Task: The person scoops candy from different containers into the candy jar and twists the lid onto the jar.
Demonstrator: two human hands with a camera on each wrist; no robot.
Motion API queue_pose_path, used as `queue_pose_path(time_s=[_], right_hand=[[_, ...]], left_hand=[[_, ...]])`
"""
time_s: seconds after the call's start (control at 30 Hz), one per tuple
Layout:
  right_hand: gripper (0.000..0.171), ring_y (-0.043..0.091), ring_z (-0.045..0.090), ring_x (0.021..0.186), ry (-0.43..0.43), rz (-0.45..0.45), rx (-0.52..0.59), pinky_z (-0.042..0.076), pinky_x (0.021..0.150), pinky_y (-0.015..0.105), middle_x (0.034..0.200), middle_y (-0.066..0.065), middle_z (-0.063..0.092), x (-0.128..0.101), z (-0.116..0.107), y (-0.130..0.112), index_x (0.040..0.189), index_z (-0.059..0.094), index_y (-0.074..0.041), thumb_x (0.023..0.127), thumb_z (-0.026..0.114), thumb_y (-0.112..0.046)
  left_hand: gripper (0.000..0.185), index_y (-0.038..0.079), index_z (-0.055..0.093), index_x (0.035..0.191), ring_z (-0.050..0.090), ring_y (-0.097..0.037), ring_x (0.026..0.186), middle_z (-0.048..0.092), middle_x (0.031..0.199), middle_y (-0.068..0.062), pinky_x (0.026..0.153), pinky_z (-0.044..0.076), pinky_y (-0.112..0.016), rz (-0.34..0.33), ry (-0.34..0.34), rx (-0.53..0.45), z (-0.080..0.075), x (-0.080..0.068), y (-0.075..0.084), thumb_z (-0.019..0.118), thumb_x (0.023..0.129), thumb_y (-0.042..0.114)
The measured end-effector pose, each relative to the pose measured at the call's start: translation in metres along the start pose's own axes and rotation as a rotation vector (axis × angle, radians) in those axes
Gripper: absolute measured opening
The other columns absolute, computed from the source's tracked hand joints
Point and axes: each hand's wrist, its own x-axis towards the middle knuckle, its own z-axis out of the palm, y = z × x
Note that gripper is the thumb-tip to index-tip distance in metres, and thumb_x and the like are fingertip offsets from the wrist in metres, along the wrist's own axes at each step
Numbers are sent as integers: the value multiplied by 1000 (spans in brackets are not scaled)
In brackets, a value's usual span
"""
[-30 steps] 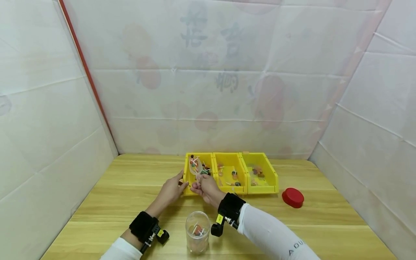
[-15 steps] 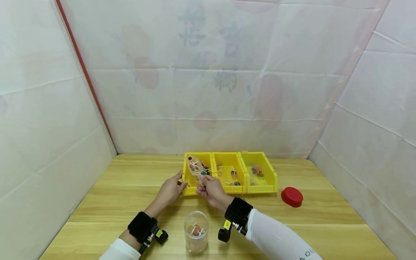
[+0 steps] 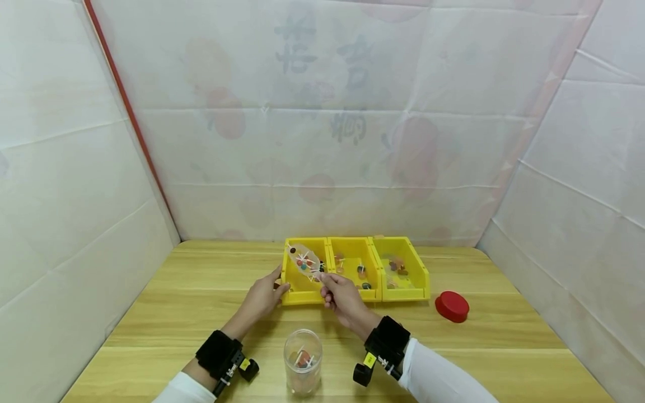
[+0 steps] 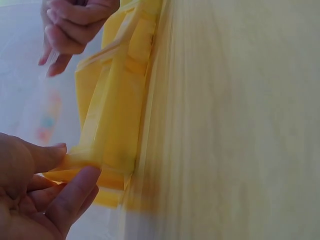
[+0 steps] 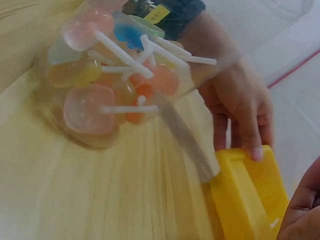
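Note:
My right hand pinches the handle of a clear scoop held over the left yellow bin. Several small lollipops with white sticks lie in the scoop's bowl. At that bin's left front corner, my left hand grips the wall; in the left wrist view its thumb and fingers pinch the yellow edge. A clear jar with a few lollipops in the bottom stands upright between the forearms. The right wrist view shows lollipops close up through the jar's clear wall.
Two more yellow bins, a middle one and a right one, adjoin the left bin and hold scattered candies. A round red lid lies right of them on the wooden table. White cloth walls surround the table.
My right hand has drawn back to the right with the loaded scoop, which now slants more across the left bin. The left hand keeps its grip on the bin.

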Motion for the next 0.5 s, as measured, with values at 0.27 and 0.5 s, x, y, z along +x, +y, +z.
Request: queue_pose_path(time_s=[0.27, 0.5], right_hand=[[45, 4, 45, 50, -9, -11, -2, 42, 46, 15, 68, -2, 54, -10, -21, -1, 125, 58, 6, 101, 55, -31], [47, 4, 45, 51, -48, -19, -38, 41, 47, 16, 69, -2, 54, -18, -31, -6, 126, 59, 5, 100, 57, -34]], left_hand=[[65, 2, 27, 153, 60, -14, 63, 56, 133, -20, 52, 50, -26, -26, -28, -24, 1, 0, 0, 60, 99, 17], [65, -1, 36, 150, 63, -32, 104, 57, 133, -20, 81, 54, -45, 10, 31, 65, -6, -4, 5, 64, 97, 25]])
